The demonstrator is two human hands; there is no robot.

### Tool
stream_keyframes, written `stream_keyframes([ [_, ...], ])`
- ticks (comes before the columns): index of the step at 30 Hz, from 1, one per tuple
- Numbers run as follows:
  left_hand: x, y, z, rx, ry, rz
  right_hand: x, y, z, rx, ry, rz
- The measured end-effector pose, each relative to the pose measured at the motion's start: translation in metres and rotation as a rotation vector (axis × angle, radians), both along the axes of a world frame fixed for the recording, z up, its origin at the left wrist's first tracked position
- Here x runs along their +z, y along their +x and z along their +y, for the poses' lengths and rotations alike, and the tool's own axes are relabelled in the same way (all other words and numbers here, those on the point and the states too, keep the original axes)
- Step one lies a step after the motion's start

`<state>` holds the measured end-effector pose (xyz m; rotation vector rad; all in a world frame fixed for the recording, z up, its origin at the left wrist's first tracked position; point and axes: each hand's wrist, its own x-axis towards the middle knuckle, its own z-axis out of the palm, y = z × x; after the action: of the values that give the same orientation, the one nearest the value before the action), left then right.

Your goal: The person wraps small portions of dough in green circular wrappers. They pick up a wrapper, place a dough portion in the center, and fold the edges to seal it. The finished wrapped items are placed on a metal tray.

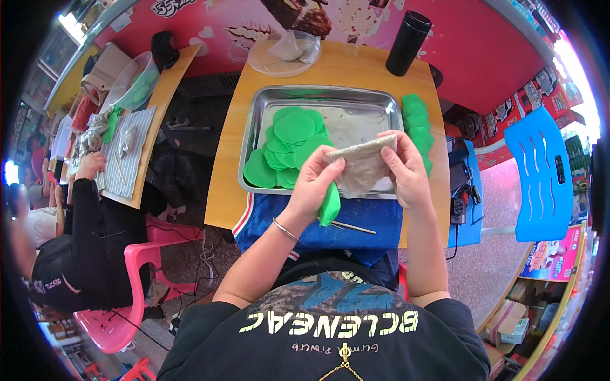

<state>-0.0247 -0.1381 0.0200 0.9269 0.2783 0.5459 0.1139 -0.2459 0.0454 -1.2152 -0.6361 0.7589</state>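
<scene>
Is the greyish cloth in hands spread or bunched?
Spread: the greyish cloth hangs from an upper edge stretched between the left hand and right hand. Whether doubled, cannot tell.

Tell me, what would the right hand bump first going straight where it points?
Beyond the wrinkled beige cloth it holds, the right hand would probably meet the silver rectangular metal tray, though depth is unclear.
</scene>
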Motion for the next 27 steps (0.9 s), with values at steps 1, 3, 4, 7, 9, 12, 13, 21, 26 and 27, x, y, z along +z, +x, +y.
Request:
stream_keyframes([
  [1, -0.001, -0.001, 0.0, -0.048, 0.062, 0.028, 0.001, -0.004, 0.003, -0.017, 0.043, 0.052],
  [3, 0.004, -0.003, -0.005, -0.062, 0.118, 0.017, 0.006, -0.011, 0.008, -0.05, 0.129, 0.157],
  [4, 0.007, -0.004, -0.007, -0.036, 0.134, 0.009, 0.006, -0.007, 0.007, -0.041, -0.035, -0.09],
  [7, 0.012, -0.005, -0.008, 0.04, 0.172, 0.016, 0.001, 0.009, -0.001, -0.027, -0.313, -0.547],
  [9, 0.011, -0.004, -0.006, 0.068, 0.157, 0.024, -0.004, 0.008, -0.002, -0.036, -0.206, -0.469],
  [12, 0.005, -0.002, -0.002, 0.044, 0.268, 0.039, 0.005, -0.009, 0.006, -0.012, 0.176, 0.177],
  [13, 0.004, -0.005, 0.0, 0.014, 0.282, 0.044, 0.005, -0.009, 0.005, 0.026, 0.13, 0.124],
  [21, 0.016, -0.006, 0.006, 0.03, 0.545, 0.038, -0.021, -0.001, -0.001, 0.179, 0.255, -0.014],
  [26, 0.019, -0.006, 0.009, 0.026, 0.55, 0.014, -0.001, -0.013, 0.0, 0.306, 0.01, 0.071],
  [27, 0.017, -0.006, 0.009, 0.017, 0.54, -0.005, 0.006, -0.017, 0.0, 0.347, -0.11, 0.112],
])
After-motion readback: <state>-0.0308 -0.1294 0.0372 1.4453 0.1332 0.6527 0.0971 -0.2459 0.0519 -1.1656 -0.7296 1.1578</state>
